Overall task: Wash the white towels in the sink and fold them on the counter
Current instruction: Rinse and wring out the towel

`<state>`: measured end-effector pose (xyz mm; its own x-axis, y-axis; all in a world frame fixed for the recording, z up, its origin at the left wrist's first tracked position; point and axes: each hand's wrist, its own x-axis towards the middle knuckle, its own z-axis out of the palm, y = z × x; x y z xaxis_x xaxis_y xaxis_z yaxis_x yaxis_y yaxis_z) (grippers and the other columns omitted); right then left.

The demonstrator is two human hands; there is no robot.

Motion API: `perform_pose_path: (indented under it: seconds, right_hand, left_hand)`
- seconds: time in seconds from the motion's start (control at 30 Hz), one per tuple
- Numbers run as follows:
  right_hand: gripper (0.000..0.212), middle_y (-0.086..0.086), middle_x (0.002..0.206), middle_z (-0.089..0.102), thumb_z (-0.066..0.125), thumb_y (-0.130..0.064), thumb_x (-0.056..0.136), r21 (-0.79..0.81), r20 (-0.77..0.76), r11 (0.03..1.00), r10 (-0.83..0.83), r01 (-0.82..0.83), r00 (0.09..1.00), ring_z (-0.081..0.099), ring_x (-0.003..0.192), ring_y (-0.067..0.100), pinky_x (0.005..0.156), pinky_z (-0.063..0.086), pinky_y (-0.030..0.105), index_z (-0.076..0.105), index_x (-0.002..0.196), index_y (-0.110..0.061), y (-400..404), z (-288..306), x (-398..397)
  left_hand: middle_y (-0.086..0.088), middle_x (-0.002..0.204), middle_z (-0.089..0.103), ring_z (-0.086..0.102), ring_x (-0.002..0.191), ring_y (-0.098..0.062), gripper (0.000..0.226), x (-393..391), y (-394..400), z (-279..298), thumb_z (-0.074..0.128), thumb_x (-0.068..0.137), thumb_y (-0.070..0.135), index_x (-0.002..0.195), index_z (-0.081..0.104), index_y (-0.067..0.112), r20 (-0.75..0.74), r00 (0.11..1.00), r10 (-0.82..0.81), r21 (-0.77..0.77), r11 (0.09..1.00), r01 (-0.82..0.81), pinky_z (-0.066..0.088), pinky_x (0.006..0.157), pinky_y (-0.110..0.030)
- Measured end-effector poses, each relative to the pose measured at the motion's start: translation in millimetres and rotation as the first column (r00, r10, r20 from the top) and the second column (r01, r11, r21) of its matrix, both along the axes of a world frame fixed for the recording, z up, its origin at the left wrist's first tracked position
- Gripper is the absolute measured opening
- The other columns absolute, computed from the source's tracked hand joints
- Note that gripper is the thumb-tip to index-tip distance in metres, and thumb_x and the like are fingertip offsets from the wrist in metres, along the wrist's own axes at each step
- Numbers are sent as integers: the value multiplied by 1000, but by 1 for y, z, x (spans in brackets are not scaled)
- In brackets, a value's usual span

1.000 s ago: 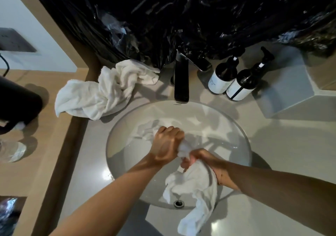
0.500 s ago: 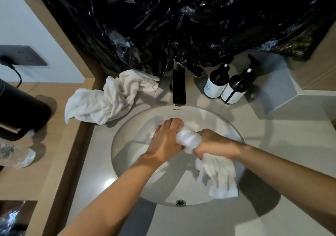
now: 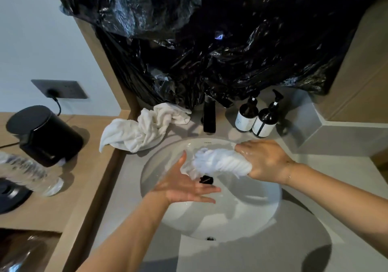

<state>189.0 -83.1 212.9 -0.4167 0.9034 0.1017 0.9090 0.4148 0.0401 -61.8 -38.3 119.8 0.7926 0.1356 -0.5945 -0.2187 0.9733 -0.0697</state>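
The right hand (image 3: pixel 266 162) is clenching a wrung, twisted white towel (image 3: pixel 220 162) just beyond the released left hand's (image 3: pixel 184 190) fingers, while a second crumpled white towel (image 3: pixel 140 131) is lying unfolded, folding undone.

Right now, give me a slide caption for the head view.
Right hand grips a wrung white towel over the sink; left hand open beside it.

The scene is being lit dimly and coolly from above, and soft arm shadows are being cast across the sink (image 3: pixel 270 206) and the desk (image 3: pixel 273 255). Glints are being thrown off the black plastic sheet (image 3: pixel 220 41). The water bottle (image 3: pixel 29 173) is being smeared by motion blur, and straight edges are being bent by the wide lens.
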Motion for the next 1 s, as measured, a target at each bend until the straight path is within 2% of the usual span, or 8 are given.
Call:
perform_pose_path:
  seconds: [0.13, 0.27, 0.37, 0.5, 0.7, 0.8, 0.9, 1.0]
  right_hand:
    - [25, -3, 59, 55, 75, -24, 52, 173, -35, 976, 142, -134, 989, 57, 51, 21, 45, 37, 21, 58, 68, -17, -8, -17, 0]
    - [18, -5, 54, 53, 62, -34, 66, 169, -175, 984, 95, -65, 980, 53, 45, 20, 41, 29, 18, 53, 64, -18, -21, -30, -7]
    - [25, -6, 71, 65, 76, -37, 69, -212, -257, 961, -229, 176, 939, 60, 65, 19, 48, 37, 26, 57, 76, -21, -24, -38, -13]
    - [25, -5, 76, 63, 66, -29, 56, -823, -398, 562, -672, 80, 625, 55, 72, 15, 65, 45, 25, 63, 79, -21, -19, -47, -16]
    - [26, 10, 73, 52, 61, -5, 57, -922, -288, 130, -859, -365, 423, 52, 65, 21, 59, 43, 26, 62, 83, -6, 6, -61, -13]
    - [29, 5, 69, 52, 63, -5, 55, -885, -171, -21, -914, -464, 368, 50, 57, 14, 55, 44, 23, 63, 84, -4, 17, -75, -9]
    - [53, 11, 78, 60, 71, -9, 63, -904, -243, 44, -871, -425, 427, 59, 69, 21, 67, 50, 30, 62, 115, -7, 20, -86, -1]
    - [82, 6, 108, 60, 80, -13, 65, -906, -424, 360, -772, -224, 473, 60, 95, 18, 81, 50, 24, 38, 133, -35, 12, -95, 2]
  left_hand:
    - [-28, 124, 62, 56, 118, -43, 76, 33, -5, 25, 63, 81, 63, 117, 66, -5, -207, 938, 277, 112, 959, -259, 41, 99, -59]
    - [-26, 82, 70, 68, 83, -43, 31, 74, 9, 19, 52, 92, 18, 87, 72, -5, -658, 253, 709, 683, 704, -198, 56, 77, -50]
    - [-21, 115, 64, 57, 115, -33, 34, 81, 10, 37, 40, 97, 13, 118, 60, -5, -455, 510, 730, 641, 666, -381, 43, 98, -38]
    - [-11, 127, 59, 54, 124, -21, 36, 44, 22, 19, 54, 92, 27, 122, 55, 7, -242, 727, 642, 629, 675, -386, 49, 96, -38]
    - [8, 73, 32, 49, 75, -8, 9, 30, 28, 17, 50, 83, 26, 74, 54, 26, -271, 736, 620, 785, 585, -204, 42, 69, -26]
    - [3, 74, 57, 63, 80, -14, 15, 31, 29, 10, 51, 83, 27, 81, 64, 20, -261, 718, 645, 865, 486, -123, 50, 74, -30]
    - [-2, 82, 60, 62, 80, -19, 9, 40, 33, 19, 49, 89, 19, 91, 57, 16, -260, 668, 698, 731, 594, -336, 52, 69, -33]
    - [-4, 94, 59, 61, 84, -19, 9, 50, 25, 29, 58, 87, 17, 96, 58, 15, -309, 693, 651, 656, 674, -340, 52, 72, -36]
